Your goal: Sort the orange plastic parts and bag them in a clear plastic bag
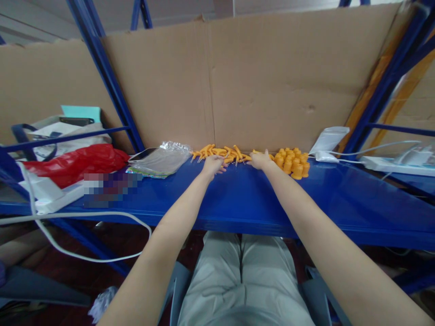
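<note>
Both my arms reach forward over a blue metal shelf [238, 199]. My left hand [213, 164] rests palm down at the near edge of a heap of several thin orange plastic pieces [220, 153], fingers curled onto them. My right hand [260, 159] lies at the heap's right end, fingers bent into the pieces, next to a cluster of several upright orange plastic caps [292, 163]. What either hand grips is hidden under the fingers.
A cardboard sheet [258, 77] backs the shelf. A clear plastic bag [163, 158], a phone [142, 154] and a red bag [78, 164] lie left. A white pouch [329, 139], cables and a power strip [397, 164] lie right. Blue rack posts [108, 81] stand at both sides.
</note>
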### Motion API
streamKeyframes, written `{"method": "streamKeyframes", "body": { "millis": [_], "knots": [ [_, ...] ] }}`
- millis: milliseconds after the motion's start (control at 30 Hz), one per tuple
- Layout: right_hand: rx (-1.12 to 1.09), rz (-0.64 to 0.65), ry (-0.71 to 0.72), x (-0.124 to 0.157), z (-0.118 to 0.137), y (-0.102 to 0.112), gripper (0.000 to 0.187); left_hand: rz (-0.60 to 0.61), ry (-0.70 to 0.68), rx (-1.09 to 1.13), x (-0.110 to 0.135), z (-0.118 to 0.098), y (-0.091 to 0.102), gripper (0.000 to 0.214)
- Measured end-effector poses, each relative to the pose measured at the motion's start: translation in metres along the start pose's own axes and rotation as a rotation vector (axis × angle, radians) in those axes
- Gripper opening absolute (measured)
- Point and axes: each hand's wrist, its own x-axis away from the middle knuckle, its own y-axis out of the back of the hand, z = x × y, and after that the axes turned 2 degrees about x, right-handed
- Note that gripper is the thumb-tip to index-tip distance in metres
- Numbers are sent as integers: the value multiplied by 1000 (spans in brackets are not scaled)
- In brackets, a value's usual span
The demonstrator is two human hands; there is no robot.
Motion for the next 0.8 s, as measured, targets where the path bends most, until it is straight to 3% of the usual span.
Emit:
{"method": "streamKeyframes", "body": {
  "millis": [467,667,800],
  "knots": [
    [-95,18,20,0,-7,-11,60,35,-3,-44,0,-1,-1,25],
    [66,-159,-143,9,-2,-9,48,45,-13,-76,1,-2,-1,28],
    [120,-98,-200,13,1,-8,45,49,-25,-99,1,-1,-2,28]
  ]
}}
